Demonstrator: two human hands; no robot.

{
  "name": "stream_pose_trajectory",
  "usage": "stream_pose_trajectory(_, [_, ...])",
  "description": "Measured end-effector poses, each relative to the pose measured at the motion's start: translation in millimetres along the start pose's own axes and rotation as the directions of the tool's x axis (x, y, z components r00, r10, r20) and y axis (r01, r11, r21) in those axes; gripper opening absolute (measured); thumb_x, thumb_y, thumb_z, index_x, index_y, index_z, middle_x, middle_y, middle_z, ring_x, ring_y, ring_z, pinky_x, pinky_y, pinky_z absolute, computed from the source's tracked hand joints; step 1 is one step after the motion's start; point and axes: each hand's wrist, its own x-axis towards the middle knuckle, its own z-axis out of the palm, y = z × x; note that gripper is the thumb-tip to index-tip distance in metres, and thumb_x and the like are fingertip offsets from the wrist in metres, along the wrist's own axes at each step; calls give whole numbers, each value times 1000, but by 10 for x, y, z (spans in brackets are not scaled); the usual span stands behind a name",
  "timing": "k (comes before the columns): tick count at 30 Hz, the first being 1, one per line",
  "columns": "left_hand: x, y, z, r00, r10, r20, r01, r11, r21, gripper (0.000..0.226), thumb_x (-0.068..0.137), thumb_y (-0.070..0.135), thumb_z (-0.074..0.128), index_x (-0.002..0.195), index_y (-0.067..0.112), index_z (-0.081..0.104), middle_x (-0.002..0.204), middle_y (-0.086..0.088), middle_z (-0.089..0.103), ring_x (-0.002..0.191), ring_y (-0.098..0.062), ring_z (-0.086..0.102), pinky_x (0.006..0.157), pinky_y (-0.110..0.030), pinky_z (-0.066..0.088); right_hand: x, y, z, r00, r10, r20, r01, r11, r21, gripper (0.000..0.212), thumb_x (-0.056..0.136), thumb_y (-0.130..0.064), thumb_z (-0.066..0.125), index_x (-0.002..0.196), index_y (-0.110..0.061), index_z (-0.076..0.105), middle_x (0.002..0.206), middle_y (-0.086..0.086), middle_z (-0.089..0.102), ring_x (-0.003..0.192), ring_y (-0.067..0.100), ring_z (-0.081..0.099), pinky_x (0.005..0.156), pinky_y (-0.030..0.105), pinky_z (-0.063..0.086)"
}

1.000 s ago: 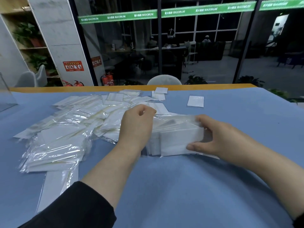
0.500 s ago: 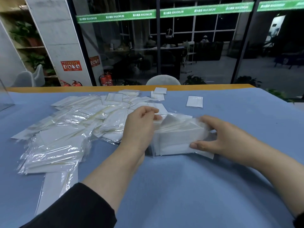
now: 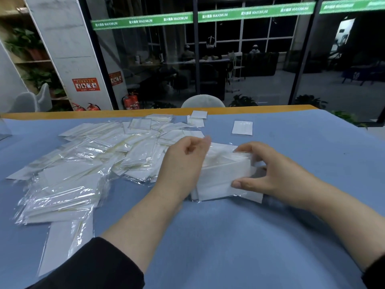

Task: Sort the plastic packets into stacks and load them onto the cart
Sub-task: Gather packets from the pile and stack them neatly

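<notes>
Blue bench (image 3: pixel 270 236) under your hands: left hand (image 3: pixel 183 163) and right hand (image 3: pixel 277 174) each have fingers (image 3: pixel 243 183) clamped on opposite ends of a stack of packets (image 3: pixel 220 178) resting mid-bench. Loose packets (image 3: pixel 79 163) sprawl left of it; single packet (image 3: pixel 242 127) lies beyond.

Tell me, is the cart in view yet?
No, only the blue table shows, with both hands on the stack of packets and loose packets beside it.

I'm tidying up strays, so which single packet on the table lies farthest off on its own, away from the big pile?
The small white packet lying flat beyond the right hand, with bare blue table all around it; the others touch or overlap the loose pile.
</notes>
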Motion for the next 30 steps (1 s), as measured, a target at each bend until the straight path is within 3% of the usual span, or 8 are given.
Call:
stream_pose_trajectory(3, [-57,36,58,997,16,77,-16,1000,-9,64,81,75,49,89,15,71,79,7,69,71,3,55,64,-9,38,18,-31,73,999,-26,-28,24,998,-51,59,74,-44,84,116,-55,44,121,-30,51,102,-6,54,90,20,45])
stream_pose_trajectory(6, [-59,-6,135,997,55,62,-60,996,70,22,90,44,72,85,22,71,80,16,69,74,6,59,67,-13,41,20,-79,138,993,-110,-50,108,994,-28,57,76,-39,84,116,-53,46,122,-35,49,110,-13,50,87,8,40])
stream_pose_trajectory(9, [6,-76,90,997,29,-65,-27,999,32,2,92,22,70,91,21,71,73,16,64,65,6,54,60,-10,40,5,-23,65,997,-74,-24,73,997,-30,55,75,-41,84,115,-54,49,118,-31,54,104,-8,54,79,13,48])
stream_pose_trajectory(14, [-29,-62,79,984,-142,-109,123,979,-161,25,95,39,63,85,19,73,75,15,66,78,-12,56,70,-31,45,-10,-25,20,996,-77,-44,78,997,19,42,80,-25,82,105,-49,58,86,-20,64,72,5,61,67,14,49])
stream_pose_trajectory(18, [-36,-2,63,972,-56,-227,1,972,-237,39,96,50,62,80,15,69,71,10,61,72,-11,52,66,-32,41,22,-27,47,973,-141,-184,142,990,-7,51,78,-29,82,113,-51,51,108,-26,59,95,-1,57,78,10,44])
stream_pose_trajectory(23, [-70,-10,103,989,-121,-85,106,981,-165,44,95,60,56,86,20,72,72,20,65,68,-2,56,69,-32,48,59,80,84,990,-105,-98,99,993,-67,66,76,-35,84,126,-51,44,122,-34,44,114,-9,48,93,14,40])
stream_pose_trajectory(26, [-108,49,116,1000,-10,-18,8,990,-144,60,78,79,54,91,23,70,82,19,67,76,2,58,74,-25,45,58,31,119,980,-165,-114,155,984,-88,67,77,-35,83,128,-50,43,124,-30,44,120,-8,45,95,8,37])
stream_pose_trajectory(30, [-144,15,127,990,92,104,-87,995,-50,62,68,82,62,101,29,70,101,13,72,100,-5,65,74,-17,47,62,1,146,970,-202,-133,188,976,-110,69,78,-35,81,128,-55,39,129,-27,44,122,-5,46,96,17,42])
